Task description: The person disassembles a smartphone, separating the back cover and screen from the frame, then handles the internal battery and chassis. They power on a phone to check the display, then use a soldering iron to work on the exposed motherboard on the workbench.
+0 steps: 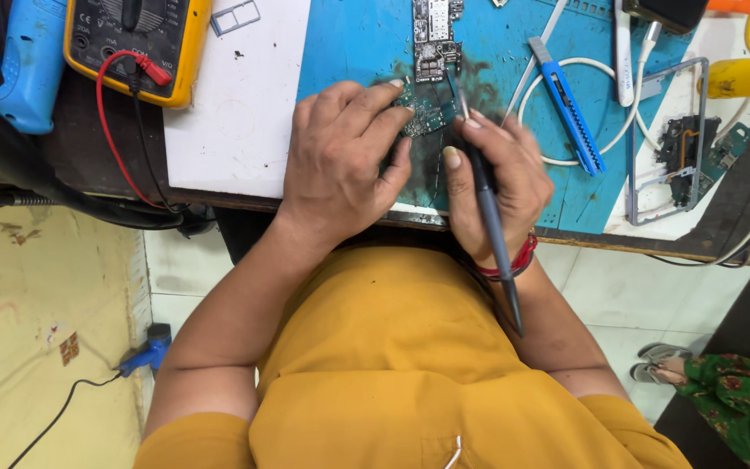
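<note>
The small green circuit board (424,111), dense with tiny parts, lay on the stained blue mat (366,39) near the surface's edge, the left hand (345,161) pinching it, the right hand (496,187) gripping a dark pen-like tool (490,217).

Bright, even daylight; soft shadows, sharp focus, slight wide-angle edge distortion.

Circuit board (425,111) on mat (358,43) (between hands).
</note>
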A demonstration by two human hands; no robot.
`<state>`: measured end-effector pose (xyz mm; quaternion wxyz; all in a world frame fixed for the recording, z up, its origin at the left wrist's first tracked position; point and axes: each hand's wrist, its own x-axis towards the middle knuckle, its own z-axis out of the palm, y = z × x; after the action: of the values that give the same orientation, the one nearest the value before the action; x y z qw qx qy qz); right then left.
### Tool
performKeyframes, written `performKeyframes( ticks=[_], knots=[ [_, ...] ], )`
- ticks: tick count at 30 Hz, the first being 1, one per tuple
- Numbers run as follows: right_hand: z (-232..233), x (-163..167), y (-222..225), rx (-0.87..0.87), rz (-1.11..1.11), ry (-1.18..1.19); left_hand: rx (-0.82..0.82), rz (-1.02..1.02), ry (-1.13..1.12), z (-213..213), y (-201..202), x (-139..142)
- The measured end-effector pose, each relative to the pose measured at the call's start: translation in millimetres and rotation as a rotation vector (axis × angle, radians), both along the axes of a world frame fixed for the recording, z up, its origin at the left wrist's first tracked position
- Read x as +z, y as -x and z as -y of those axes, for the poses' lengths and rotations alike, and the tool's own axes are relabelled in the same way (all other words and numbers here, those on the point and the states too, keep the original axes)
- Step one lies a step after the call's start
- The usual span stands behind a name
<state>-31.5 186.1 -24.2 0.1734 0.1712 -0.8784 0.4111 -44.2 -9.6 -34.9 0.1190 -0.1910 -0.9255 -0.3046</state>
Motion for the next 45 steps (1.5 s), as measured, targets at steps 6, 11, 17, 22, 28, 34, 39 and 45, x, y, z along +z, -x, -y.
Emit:
performKeyframes(
  ticks=[6,11,17,22,28,34,39,45],
  knots=[
    [-5,-1,-20,0.006,0.04,0.031,-0.134,-0.005,-0.071,3,13,4],
    [-15,-17,-38,-0.029,0.21,0.304,-0.229,0.084,-0.044,5,27,3],
    [-26,-25,-20,-0.115,0.344,0.583,-0.222,0.038,-0.124,7,25,2],
    [-28,-17,-1,-0.141,0.316,0.543,-0.221,0.047,-0.099,6,26,1],
    [-28,-11,-4,0.002,0.317,0.327,-0.233,0.074,-0.128,8,29,-1],
    [-28,-8,5,0.089,0.325,0.193,-0.228,0.066,-0.165,8,33,0],
    [-24,-7,10,0.1,0.333,0.186,-0.214,0.087,-0.172,8,34,-1],
    [-24,-7,11,0.093,0.324,0.166,-0.212,0.071,-0.182,7,35,-4]
  ],
)
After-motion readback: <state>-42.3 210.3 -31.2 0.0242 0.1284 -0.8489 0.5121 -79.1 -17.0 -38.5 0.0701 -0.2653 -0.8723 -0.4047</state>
